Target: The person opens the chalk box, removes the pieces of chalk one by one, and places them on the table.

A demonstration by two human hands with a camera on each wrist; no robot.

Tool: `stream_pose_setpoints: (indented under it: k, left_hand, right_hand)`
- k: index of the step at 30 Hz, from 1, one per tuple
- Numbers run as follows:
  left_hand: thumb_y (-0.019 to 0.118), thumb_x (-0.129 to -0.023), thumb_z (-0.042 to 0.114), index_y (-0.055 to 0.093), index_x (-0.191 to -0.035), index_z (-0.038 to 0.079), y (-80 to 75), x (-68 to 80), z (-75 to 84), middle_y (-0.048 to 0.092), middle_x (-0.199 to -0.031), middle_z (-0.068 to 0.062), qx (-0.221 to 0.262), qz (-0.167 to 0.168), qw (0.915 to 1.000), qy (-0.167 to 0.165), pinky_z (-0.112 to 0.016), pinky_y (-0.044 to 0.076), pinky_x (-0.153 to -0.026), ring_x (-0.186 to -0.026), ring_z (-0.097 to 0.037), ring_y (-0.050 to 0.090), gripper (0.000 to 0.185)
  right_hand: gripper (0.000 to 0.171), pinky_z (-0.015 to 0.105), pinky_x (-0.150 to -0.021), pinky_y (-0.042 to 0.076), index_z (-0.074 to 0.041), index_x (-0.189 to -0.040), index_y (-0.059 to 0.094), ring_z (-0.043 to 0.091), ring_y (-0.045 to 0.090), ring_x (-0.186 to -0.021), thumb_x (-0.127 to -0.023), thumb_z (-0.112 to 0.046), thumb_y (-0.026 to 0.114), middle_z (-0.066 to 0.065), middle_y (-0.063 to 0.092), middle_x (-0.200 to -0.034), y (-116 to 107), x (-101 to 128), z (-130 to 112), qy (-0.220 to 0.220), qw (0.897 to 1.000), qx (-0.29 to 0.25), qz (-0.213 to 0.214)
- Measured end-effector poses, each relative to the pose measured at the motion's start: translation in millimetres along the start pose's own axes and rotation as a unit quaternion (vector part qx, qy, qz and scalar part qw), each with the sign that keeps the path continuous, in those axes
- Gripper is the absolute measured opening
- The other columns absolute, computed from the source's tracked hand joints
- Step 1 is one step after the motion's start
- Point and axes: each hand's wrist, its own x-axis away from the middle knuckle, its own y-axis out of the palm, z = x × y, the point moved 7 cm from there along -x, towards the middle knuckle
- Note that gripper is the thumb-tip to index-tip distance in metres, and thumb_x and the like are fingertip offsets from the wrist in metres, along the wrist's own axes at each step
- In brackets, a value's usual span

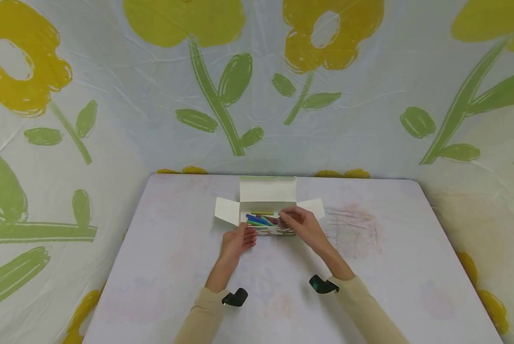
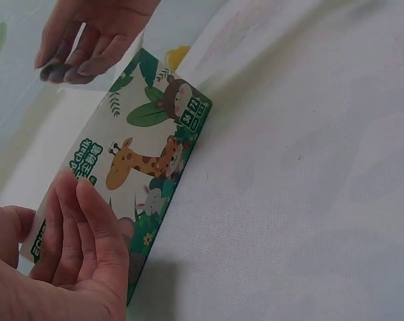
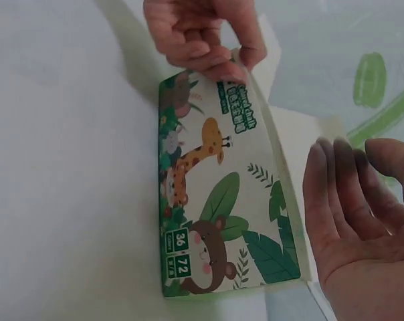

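A small cardboard box (image 1: 268,232) lies open at the far middle of the table, with several coloured sticks (image 1: 261,220) inside. Its front face shows a giraffe and a bear (image 2: 148,154) (image 3: 215,200). My left hand (image 1: 239,239) holds the box's left end, fingers lying on the printed face (image 2: 75,247) and thumb at the top edge (image 3: 202,33). My right hand (image 1: 301,224) hovers over the box's right end with relaxed fingers and holds nothing. Its fingertips look dusty grey (image 3: 356,221) (image 2: 88,33).
The box's lid (image 1: 268,190) stands up at the back, and side flaps (image 1: 226,210) (image 1: 314,208) spread outward. The pale table (image 1: 368,267) carries faint colour smudges right of the box. A flower-printed cloth (image 1: 222,95) hangs behind and beside the table.
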Motion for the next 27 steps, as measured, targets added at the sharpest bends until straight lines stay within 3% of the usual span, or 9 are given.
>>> stream_pose_setpoints:
  k: [3, 7, 16, 21, 27]
  left_hand:
    - [0.054, -0.106, 0.025, 0.068, -0.111, -0.014, 0.2, 0.0, -0.2, 0.073, -0.083, -0.005, -0.001, 0.000, 1.0000, -0.002, -0.023, 0.060, -0.069, -0.071, -0.009, 0.068, 0.041]
    - [0.053, -0.107, 0.025, 0.067, -0.113, -0.014, 0.1, 0.0, -0.3, 0.074, -0.084, -0.005, 0.000, 0.000, 1.0000, -0.005, -0.024, 0.060, -0.071, -0.072, -0.009, 0.068, 0.042]
    - [0.052, -0.108, 0.026, 0.065, -0.117, -0.015, -0.5, -2.5, -0.7, 0.074, -0.086, -0.006, 0.002, -0.009, 0.9999, -0.003, -0.024, 0.060, -0.072, -0.073, -0.009, 0.068, 0.043]
    - [0.053, -0.107, 0.025, 0.066, -0.115, -0.015, -0.6, -3.5, -1.5, 0.074, -0.085, -0.005, 0.004, -0.009, 0.9999, -0.002, -0.022, 0.060, -0.070, -0.074, -0.010, 0.069, 0.042]
    - [0.053, -0.106, 0.023, 0.067, -0.113, -0.016, 0.4, -3.6, -1.7, 0.074, -0.084, -0.006, 0.005, -0.010, 0.9999, 0.005, -0.022, 0.059, -0.069, -0.074, -0.010, 0.069, 0.041]
  right_hand:
    - [0.030, 0.031, -0.090, 0.059, 0.007, -0.121, 0.065, 0.039, 0.069, -0.098, -0.105, -0.018, 0.063, 0.023, 0.070, -0.107, 4.9, -10.2, -4.5, -0.032, 0.998, 0.046, -0.002]
    - [0.027, 0.028, -0.087, 0.057, 0.006, -0.119, 0.067, 0.040, 0.069, -0.097, -0.103, -0.015, 0.064, 0.020, 0.071, -0.107, 12.8, -22.6, -4.3, -0.055, 0.994, 0.095, -0.004]
    - [0.019, 0.047, -0.087, 0.060, 0.008, -0.113, 0.067, 0.032, 0.070, -0.095, -0.098, -0.005, 0.068, 0.018, 0.071, -0.104, 34.1, -43.2, 3.4, -0.079, 0.978, 0.189, -0.039]
    - [0.017, 0.044, -0.086, 0.060, 0.008, -0.110, 0.068, 0.031, 0.070, -0.095, -0.096, -0.002, 0.070, 0.018, 0.071, -0.103, 43.4, -51.4, 9.2, -0.071, 0.967, 0.234, -0.070]
    - [0.018, 0.038, -0.080, 0.057, 0.003, -0.104, 0.071, 0.023, 0.065, -0.088, -0.091, -0.006, 0.078, 0.013, 0.071, -0.099, 49.6, -60.1, 13.5, -0.027, 0.953, 0.289, -0.085]
